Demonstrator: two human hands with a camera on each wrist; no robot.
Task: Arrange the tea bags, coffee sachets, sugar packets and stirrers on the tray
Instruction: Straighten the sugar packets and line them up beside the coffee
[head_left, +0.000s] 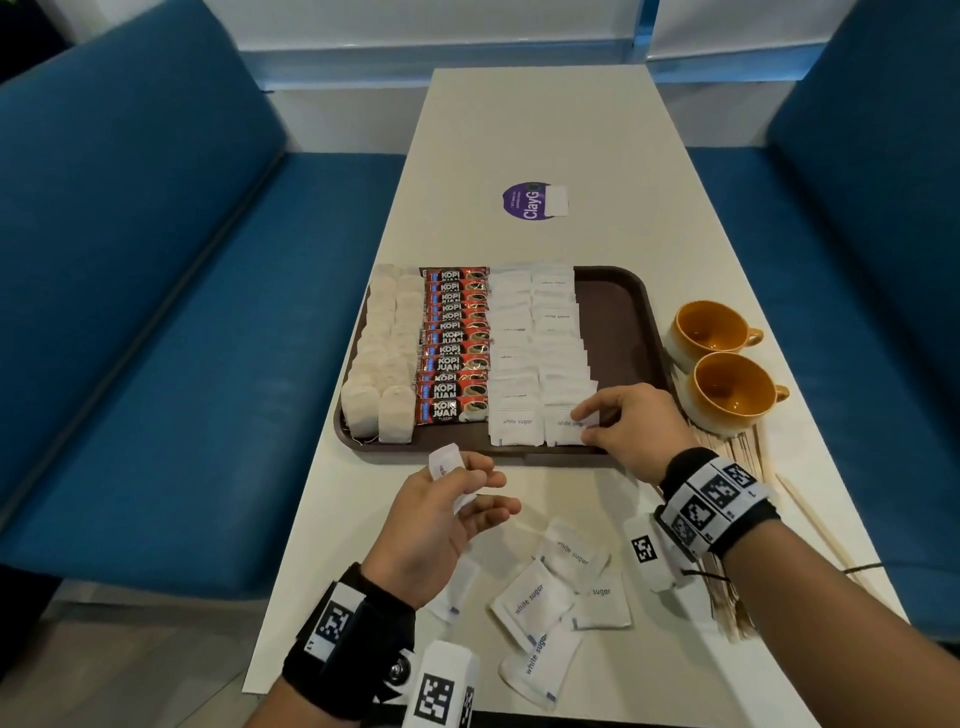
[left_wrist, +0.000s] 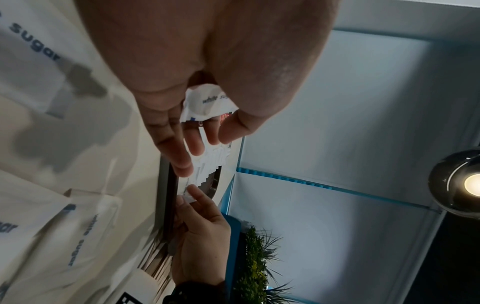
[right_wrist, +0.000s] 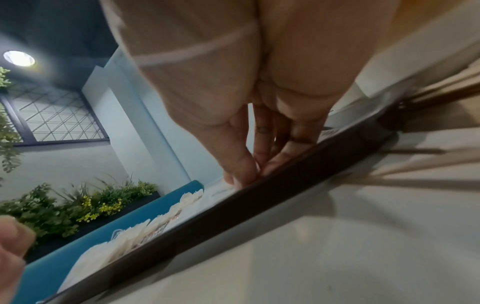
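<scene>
A: We see the right hand down at the near right of the tray, thumb and fingers pinching a sugar packet at the near end of the right sugar row.

B: And the left hand hovers just near of the tray, fingers curled round a folded packet.

A: We have tea bags left, coffee sachets next, sugar right of those.

B: Loose packets lie on the table; stirrers wait right, near two cups.
</scene>
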